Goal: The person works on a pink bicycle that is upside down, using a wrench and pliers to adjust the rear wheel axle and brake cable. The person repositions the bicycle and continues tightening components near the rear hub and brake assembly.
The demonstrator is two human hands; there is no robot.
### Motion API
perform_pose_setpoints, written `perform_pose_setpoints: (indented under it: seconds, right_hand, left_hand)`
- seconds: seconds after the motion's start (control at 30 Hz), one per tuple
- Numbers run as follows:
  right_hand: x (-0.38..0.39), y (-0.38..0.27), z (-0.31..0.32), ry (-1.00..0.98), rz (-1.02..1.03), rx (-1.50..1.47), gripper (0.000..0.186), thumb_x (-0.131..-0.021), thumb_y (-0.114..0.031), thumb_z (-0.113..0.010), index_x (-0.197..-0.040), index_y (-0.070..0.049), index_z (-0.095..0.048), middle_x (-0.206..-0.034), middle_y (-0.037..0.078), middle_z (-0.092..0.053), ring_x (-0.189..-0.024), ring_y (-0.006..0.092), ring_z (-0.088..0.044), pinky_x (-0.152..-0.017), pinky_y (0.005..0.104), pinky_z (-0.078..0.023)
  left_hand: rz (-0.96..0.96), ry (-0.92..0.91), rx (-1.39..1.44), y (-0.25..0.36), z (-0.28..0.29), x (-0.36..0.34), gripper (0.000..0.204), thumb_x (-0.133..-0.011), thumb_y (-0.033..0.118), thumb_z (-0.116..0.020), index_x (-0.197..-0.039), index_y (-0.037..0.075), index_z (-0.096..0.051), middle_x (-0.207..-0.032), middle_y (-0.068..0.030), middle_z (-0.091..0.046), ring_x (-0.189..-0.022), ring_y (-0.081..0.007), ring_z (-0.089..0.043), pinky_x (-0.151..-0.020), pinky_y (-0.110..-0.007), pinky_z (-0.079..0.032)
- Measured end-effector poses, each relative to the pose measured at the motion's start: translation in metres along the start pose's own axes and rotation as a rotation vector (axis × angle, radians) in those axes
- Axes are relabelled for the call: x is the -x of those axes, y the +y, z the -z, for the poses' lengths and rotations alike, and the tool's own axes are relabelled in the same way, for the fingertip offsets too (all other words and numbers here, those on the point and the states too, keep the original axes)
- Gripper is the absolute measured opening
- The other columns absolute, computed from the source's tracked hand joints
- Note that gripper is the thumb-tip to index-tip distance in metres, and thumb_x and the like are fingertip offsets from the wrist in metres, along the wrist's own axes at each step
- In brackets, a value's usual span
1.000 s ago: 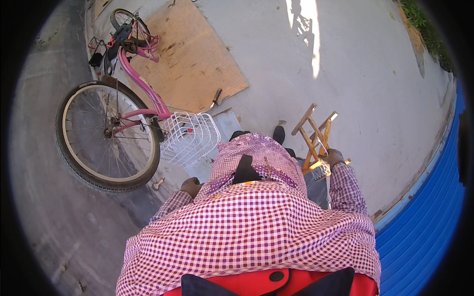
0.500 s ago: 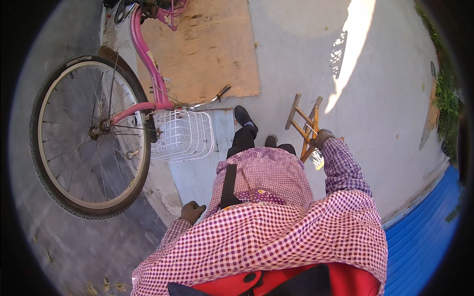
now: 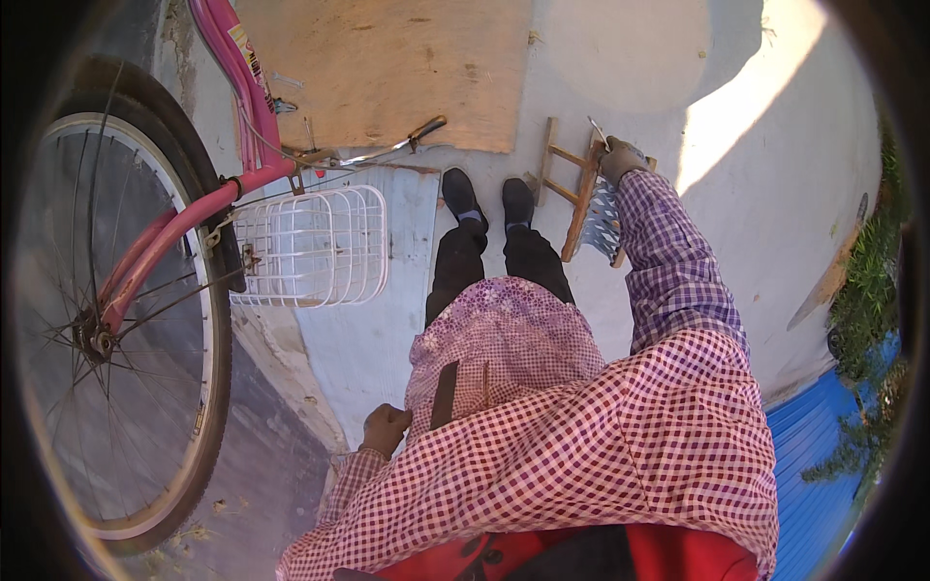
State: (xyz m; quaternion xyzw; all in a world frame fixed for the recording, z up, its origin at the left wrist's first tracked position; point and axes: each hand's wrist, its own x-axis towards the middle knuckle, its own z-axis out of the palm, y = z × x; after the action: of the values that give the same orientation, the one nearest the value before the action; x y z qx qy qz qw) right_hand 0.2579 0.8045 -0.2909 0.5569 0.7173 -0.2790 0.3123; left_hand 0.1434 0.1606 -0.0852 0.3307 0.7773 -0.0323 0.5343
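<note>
My right hand (image 3: 620, 158) is stretched forward and grips the top of a small wooden folding stool (image 3: 573, 191) with a woven seat, held at my right side above the pale concrete ground. My left hand (image 3: 386, 429) hangs curled in a fist beside my left hip, with nothing in it. I am standing; my dark shoes (image 3: 487, 198) point ahead, just left of the stool. A checked red-and-white shirt and a patterned purple apron fill the lower middle of the view.
A pink bicycle (image 3: 225, 184) stands close on my left, its large wheel (image 3: 116, 329) at the left edge and a white wire basket (image 3: 312, 244) near my legs. A plywood sheet (image 3: 383, 68) lies ahead. Blue corrugated sheeting (image 3: 823, 455) and green plants border the right.
I have stepped closer to the bicycle, which now fills the left side. My right hand has swung the stool forward and out; my left hand has dropped lower beside my hip.
</note>
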Motion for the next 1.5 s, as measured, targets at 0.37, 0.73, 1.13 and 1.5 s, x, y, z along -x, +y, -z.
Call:
perform_pose_setpoints:
  seconds: [0.37, 0.73, 1.13, 1.5]
  right_hand:
    - [0.163, -0.014, 0.069, -0.043, -0.016, -0.268, 0.052, -0.101, -0.048, -0.059, -0.121, -0.002, -0.073, -0.095, 0.014, -0.077, -0.085, 0.0217, -0.075, -0.079, 0.0382, -0.058]
    - [0.255, -0.109, 0.159, -0.205, 0.427, -0.378, 0.036, -0.090, -0.020, -0.075, -0.119, 0.002, -0.072, -0.089, 0.009, -0.073, -0.070, 0.0147, -0.066, -0.062, 0.0310, -0.053]
    - [0.091, -0.220, 0.265, -0.297, 0.464, -0.397, 0.026, -0.093, 0.000, -0.064, -0.118, 0.002, -0.070, -0.090, 0.007, -0.071, -0.075, 0.0137, -0.066, -0.069, 0.0266, -0.055]
    - [0.013, -0.239, 0.121, -0.286, 0.444, -0.997, 0.030, -0.097, -0.005, -0.065, -0.125, 0.004, -0.068, -0.104, 0.012, -0.072, -0.086, 0.0173, -0.070, -0.079, 0.0301, -0.059]
  left_hand:
    - [0.534, -0.010, 0.520, 0.024, 0.038, 0.065, 0.047, -0.085, 0.044, -0.079, -0.087, -0.001, -0.071, -0.083, -0.0170, -0.075, -0.079, -0.0271, -0.071, -0.076, -0.042, -0.055]
    - [0.523, 0.216, 0.784, 0.083, 0.087, 0.080, 0.052, -0.084, 0.050, -0.078, -0.093, -0.001, -0.072, -0.089, -0.0192, -0.075, -0.086, -0.0323, -0.071, -0.079, -0.044, -0.055]
    - [0.607, 0.345, 1.083, 0.210, 0.160, -0.028, 0.037, -0.086, 0.034, -0.083, -0.087, -0.001, -0.070, -0.076, -0.0080, -0.070, -0.069, -0.0177, -0.064, -0.066, -0.036, -0.053]
    - [0.159, 0.341, 0.825, 0.278, 0.175, -0.264, 0.034, -0.086, 0.036, -0.081, -0.095, 0.004, -0.076, -0.102, -0.0170, -0.073, -0.094, -0.0355, -0.071, -0.085, -0.043, -0.055]
